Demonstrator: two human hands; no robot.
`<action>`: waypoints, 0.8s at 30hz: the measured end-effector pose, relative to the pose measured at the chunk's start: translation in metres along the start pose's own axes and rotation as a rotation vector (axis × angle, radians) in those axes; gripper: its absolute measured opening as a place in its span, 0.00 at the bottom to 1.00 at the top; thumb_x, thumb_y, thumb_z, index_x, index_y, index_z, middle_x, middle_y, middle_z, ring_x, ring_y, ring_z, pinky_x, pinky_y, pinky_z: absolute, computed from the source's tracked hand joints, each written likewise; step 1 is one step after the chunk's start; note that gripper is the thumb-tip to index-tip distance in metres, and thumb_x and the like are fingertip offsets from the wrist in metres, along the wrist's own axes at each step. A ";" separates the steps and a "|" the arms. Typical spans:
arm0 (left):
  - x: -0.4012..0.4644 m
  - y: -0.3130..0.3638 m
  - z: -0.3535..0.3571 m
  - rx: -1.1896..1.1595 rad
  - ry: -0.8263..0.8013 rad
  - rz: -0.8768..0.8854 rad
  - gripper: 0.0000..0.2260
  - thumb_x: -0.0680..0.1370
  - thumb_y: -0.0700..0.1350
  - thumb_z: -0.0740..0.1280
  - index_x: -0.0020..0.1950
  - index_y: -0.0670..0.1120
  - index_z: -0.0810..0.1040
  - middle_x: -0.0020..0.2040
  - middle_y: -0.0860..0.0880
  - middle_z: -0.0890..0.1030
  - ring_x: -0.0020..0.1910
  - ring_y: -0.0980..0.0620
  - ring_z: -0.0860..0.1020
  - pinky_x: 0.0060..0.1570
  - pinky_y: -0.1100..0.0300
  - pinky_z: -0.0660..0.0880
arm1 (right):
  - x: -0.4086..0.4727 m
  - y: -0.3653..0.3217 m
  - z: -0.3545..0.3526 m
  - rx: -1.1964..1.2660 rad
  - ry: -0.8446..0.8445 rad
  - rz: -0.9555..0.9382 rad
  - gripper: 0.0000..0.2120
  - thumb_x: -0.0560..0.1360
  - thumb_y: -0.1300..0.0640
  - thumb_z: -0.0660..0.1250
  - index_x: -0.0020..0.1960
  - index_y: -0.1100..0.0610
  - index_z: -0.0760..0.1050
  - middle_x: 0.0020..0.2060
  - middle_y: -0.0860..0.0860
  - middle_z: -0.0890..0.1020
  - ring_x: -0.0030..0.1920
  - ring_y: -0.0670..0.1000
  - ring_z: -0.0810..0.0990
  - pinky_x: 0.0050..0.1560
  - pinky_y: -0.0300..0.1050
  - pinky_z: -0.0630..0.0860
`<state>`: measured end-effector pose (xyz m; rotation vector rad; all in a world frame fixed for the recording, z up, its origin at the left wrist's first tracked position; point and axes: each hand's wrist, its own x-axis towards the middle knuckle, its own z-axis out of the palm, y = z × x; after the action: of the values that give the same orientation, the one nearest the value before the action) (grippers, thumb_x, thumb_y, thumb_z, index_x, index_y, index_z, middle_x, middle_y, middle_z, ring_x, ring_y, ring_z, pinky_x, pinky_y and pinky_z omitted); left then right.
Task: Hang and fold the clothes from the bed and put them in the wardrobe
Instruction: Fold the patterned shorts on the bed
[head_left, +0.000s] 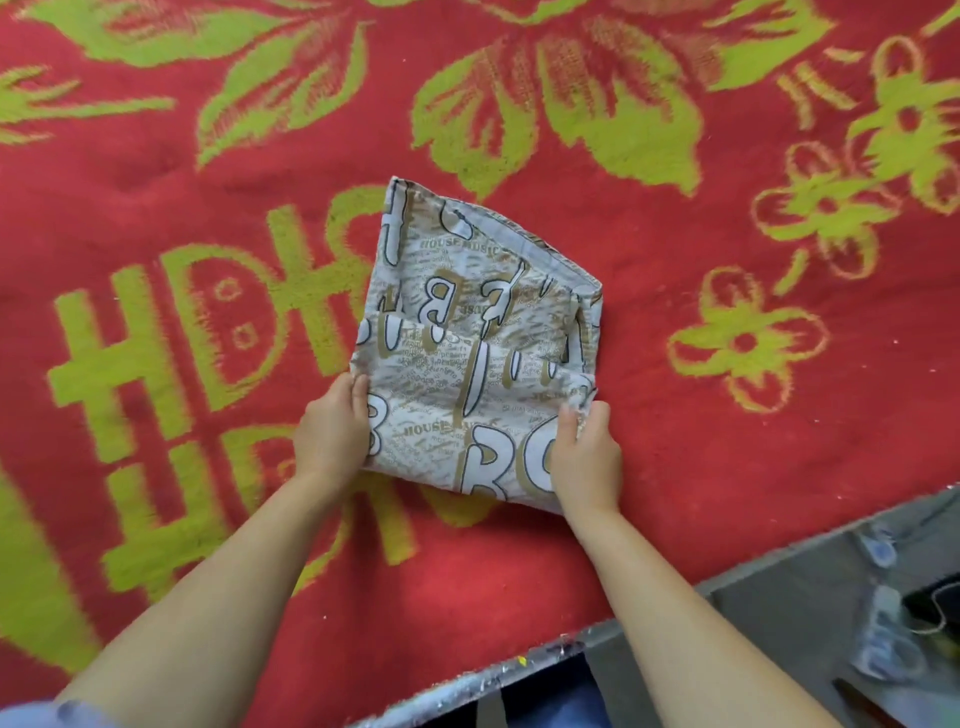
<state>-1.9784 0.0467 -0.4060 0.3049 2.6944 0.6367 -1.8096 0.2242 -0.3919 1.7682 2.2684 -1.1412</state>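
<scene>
Left grip, right grip: each pinching folded garment | print: "HOUSE MUSIC" | on red bedspread

Garment: thin printed cloth (matt); bedspread: coarse woven pile.

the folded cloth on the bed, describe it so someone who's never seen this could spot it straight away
A red bed cover with large yellow-green flowers and lettering fills the view. Near its middle lies the folded garment, gripped at its near corners by the left hand and right hand. It is the only pale thing there: whitish-grey fabric printed with tan text and big outlined white letters.
</scene>
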 end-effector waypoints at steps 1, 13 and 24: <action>0.000 -0.003 0.005 0.075 -0.026 -0.009 0.14 0.83 0.50 0.54 0.45 0.44 0.71 0.38 0.40 0.79 0.40 0.37 0.77 0.35 0.50 0.68 | 0.004 0.000 0.001 -0.057 -0.049 -0.003 0.13 0.82 0.49 0.55 0.50 0.59 0.63 0.46 0.66 0.80 0.47 0.67 0.78 0.35 0.50 0.59; -0.042 -0.013 -0.002 0.603 -0.118 1.047 0.36 0.70 0.48 0.65 0.76 0.45 0.56 0.75 0.39 0.61 0.75 0.41 0.60 0.69 0.32 0.56 | -0.041 0.007 -0.004 -0.890 -0.310 -0.806 0.50 0.71 0.42 0.68 0.77 0.47 0.34 0.76 0.57 0.35 0.75 0.64 0.33 0.66 0.76 0.39; -0.037 0.044 -0.038 0.735 -0.654 0.751 0.33 0.72 0.39 0.60 0.75 0.56 0.58 0.72 0.43 0.68 0.65 0.42 0.72 0.53 0.53 0.73 | -0.021 -0.024 -0.047 -0.828 -0.806 -0.612 0.40 0.74 0.72 0.53 0.78 0.43 0.48 0.78 0.49 0.48 0.77 0.60 0.46 0.75 0.60 0.52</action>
<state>-1.9535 0.0597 -0.3430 1.4528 2.0001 -0.3027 -1.8045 0.2314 -0.3357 0.2457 2.2108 -0.5830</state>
